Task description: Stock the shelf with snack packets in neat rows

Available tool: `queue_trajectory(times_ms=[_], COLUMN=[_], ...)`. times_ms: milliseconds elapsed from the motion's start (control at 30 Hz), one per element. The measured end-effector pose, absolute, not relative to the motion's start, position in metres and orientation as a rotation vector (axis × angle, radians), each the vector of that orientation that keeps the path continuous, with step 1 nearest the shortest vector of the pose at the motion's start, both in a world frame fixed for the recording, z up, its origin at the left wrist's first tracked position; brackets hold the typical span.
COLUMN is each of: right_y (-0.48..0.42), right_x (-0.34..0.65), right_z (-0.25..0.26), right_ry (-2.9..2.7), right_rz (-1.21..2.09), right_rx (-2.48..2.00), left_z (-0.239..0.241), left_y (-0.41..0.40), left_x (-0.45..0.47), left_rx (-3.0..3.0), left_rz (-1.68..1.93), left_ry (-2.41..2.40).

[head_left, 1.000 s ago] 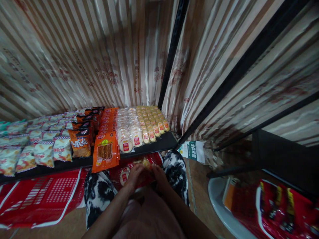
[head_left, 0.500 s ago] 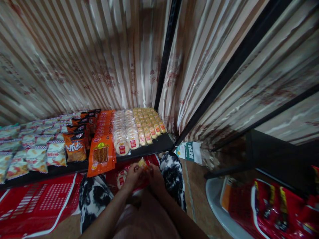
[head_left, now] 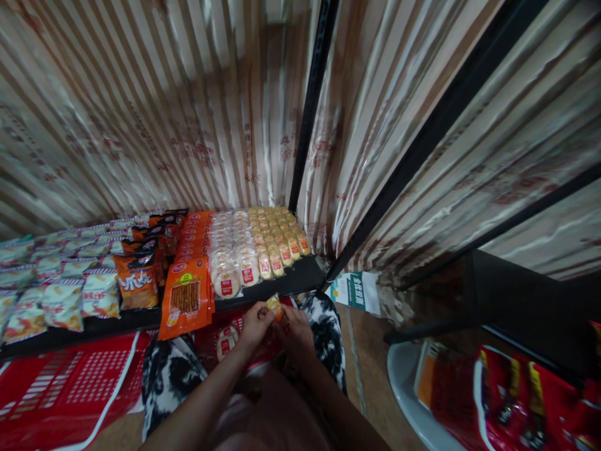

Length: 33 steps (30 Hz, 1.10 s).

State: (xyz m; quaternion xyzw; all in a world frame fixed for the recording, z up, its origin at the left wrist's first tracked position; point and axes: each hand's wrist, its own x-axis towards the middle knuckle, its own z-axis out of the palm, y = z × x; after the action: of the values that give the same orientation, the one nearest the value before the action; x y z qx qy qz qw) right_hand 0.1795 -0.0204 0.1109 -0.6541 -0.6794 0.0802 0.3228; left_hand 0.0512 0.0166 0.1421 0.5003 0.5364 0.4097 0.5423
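Note:
Low in front of the shelf, a small yellow wrapped snack point(head_left: 273, 305) is pinched between my two hands. My left hand point(head_left: 256, 324) grips its left side, fingers closed. From the other side my right hand point(head_left: 298, 329) has closed fingers on the same packet. Below them, wrapped round crackers point(head_left: 226, 343) lie in a red basket point(head_left: 209, 335) between my knees. Just beyond my hands, the shelf carries rows of similar yellow packets point(head_left: 277, 254), wrapped round crackers point(head_left: 228, 285) and orange snack bags point(head_left: 185, 294).
Brown-orange bags point(head_left: 136, 282) and pale snack bags point(head_left: 63, 304) fill the left of the black shelf point(head_left: 291, 282). A red basket point(head_left: 94, 369) stands below left. Black posts point(head_left: 404, 150) cross at right, above a white tub point(head_left: 399, 376) and red packs point(head_left: 554, 401).
My hands and the yellow packet have risen slightly toward the shelf edge. The view has shifted a little, with the shelf goods appearing slightly lower and further left.

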Motion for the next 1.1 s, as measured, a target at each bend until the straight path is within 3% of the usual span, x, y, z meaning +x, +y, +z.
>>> queue_trajectory(times_ms=[1100], right_y=[0.066], right_x=[0.228], right_z=[0.140], right_ry=[-1.569], right_rz=[0.047], right_rx=[-1.845], left_z=[0.168], left_y=[0.065], left_x=[0.109], left_rx=[1.400], left_rz=[1.020], left_ry=[1.232])
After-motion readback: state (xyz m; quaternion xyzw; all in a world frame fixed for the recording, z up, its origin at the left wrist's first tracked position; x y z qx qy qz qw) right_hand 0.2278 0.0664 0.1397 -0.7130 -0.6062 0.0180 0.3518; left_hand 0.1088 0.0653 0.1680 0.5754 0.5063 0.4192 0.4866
